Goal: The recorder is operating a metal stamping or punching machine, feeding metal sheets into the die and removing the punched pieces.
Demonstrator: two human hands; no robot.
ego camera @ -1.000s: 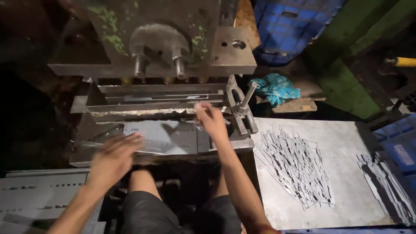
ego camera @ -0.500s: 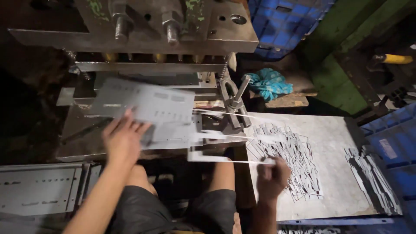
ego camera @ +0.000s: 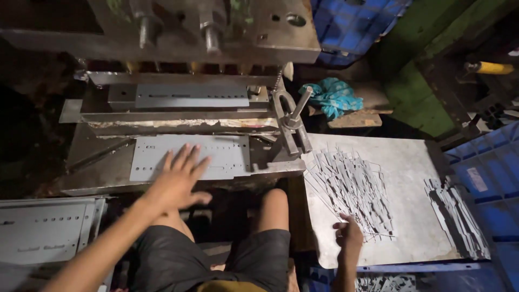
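- I see the press (ego camera: 205, 32) filling the top of the view, its two guide posts hanging above the die bed.
- To the right of the press lies the flat steel tray (ego camera: 411, 178), carrying a heap of thin metal offcuts (ego camera: 351, 189) near its left edge and a second pile of strips (ego camera: 457, 216) along its right edge.
- On the die bed just below the press lies the punched metal sheet (ego camera: 227, 154), flat, with rows of small holes.
- Left of the press and lower down, a stack of punched sheets (ego camera: 43, 230) rests on the bench.
- Right of the press, behind the tray, sits a crumpled teal rag (ego camera: 332, 96).
- My left hand (ego camera: 175, 181) lies palm-down on the punched sheet, fingers spread wide, gripping nothing.
- My right hand (ego camera: 348, 233) rests on the tray at the near edge of the offcuts, fingers loosely curled; I cannot tell whether they pinch a piece.
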